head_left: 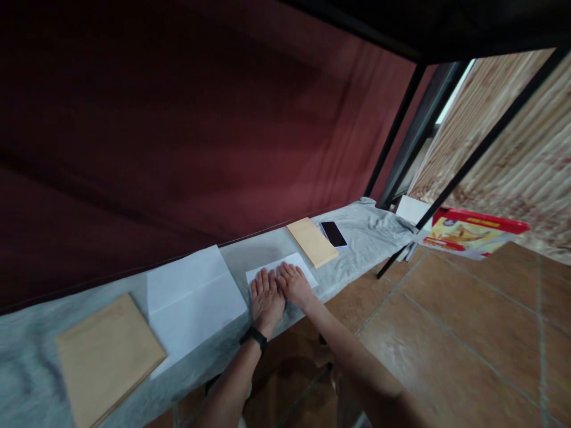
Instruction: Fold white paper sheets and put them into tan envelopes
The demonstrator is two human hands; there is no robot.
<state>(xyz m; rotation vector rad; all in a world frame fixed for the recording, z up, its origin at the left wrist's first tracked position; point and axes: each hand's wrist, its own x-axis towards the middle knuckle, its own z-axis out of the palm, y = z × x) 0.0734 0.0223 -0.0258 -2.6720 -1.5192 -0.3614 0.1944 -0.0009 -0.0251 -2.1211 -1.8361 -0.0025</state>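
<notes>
Both the left hand (266, 297) and right hand (295, 285) lie flat, fingers spread, gripping nothing, on a thin white paper (282, 268) on the grey-clothed table (370, 229); it looks light, floppy, best lifted by an edge.

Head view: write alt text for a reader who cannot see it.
Both hands, left hand and right hand, press flat on a small white sheet on a grey-covered table. Brown envelopes, white paper and a phone lie alongside.
</notes>
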